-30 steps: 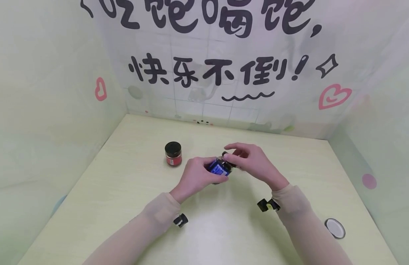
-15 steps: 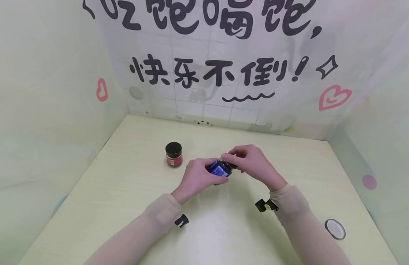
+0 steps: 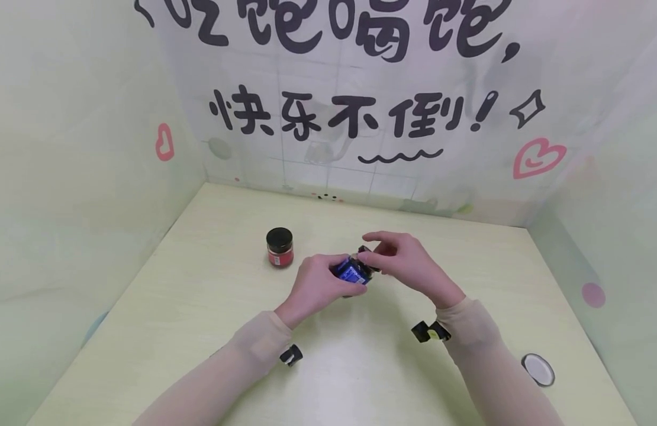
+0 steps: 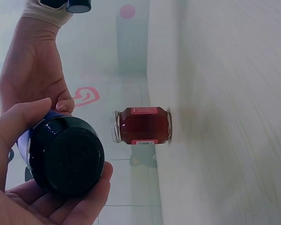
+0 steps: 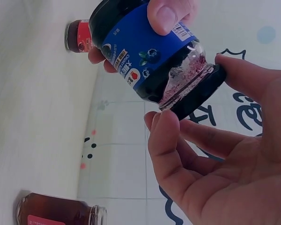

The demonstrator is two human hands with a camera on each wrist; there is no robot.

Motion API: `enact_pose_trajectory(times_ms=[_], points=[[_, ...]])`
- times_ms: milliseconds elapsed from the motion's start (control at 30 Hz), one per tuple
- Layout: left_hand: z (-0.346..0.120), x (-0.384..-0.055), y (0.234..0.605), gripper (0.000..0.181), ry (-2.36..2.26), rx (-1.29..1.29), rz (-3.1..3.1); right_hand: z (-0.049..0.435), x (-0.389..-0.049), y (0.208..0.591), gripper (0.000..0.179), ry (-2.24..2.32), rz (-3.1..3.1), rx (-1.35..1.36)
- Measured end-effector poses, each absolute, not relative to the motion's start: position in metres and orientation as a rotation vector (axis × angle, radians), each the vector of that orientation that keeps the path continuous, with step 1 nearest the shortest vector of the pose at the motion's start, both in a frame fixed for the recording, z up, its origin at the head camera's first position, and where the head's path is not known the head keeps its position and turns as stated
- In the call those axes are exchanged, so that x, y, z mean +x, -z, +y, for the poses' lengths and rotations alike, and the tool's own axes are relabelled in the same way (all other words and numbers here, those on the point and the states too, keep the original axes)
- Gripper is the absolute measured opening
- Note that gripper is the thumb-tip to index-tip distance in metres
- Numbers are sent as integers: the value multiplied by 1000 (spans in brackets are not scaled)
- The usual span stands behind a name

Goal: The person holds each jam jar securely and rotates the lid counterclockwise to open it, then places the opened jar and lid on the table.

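Observation:
My left hand [image 3: 315,287] grips a blueberry jam jar [image 3: 353,272] with a blue label, fingers and thumb wrapped round its body. The jar is tilted, its lidded end toward my right hand [image 3: 405,257]. In the right wrist view, the fingertips and thumb of that hand pinch the rim of the black lid [image 5: 202,96], which sits on the jar's neck. Purple residue shows through the clear neck. The jar's dark round base [image 4: 72,157] faces the left wrist camera.
A red-labelled jar with a black lid [image 3: 279,247] stands at the back left. Another jar [image 4: 144,125] of dark red contents, with a bare glass mouth, shows in the wrist views. A loose lid [image 3: 538,370] lies at the right, pale inside up. Printed cloth walls surround the table.
My right hand's fingers closed in over the lid half a second ago; now the index finger is raised away again. The left hand and the jar have hardly moved.

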State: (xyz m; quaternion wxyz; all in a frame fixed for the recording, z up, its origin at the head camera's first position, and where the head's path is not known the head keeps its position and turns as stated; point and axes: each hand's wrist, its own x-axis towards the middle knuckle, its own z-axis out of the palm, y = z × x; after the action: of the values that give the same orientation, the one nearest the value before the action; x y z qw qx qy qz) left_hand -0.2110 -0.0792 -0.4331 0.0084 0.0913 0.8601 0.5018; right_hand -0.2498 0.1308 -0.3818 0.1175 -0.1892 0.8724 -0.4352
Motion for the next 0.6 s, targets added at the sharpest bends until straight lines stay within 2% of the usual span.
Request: enact_pose_trajectory(times_ms=[133,367,600], points=[[-79,-213,432,51,-1582,288,2683,132,-251,380,59,1266,2565,-600],[-79,-214,432,50,-1562,323,2708,135,-250,379,42,1308,2523,-614],[-78,-213,434,57,-1547,329,2715,137,-250,382,42,1343,2490,-560]])
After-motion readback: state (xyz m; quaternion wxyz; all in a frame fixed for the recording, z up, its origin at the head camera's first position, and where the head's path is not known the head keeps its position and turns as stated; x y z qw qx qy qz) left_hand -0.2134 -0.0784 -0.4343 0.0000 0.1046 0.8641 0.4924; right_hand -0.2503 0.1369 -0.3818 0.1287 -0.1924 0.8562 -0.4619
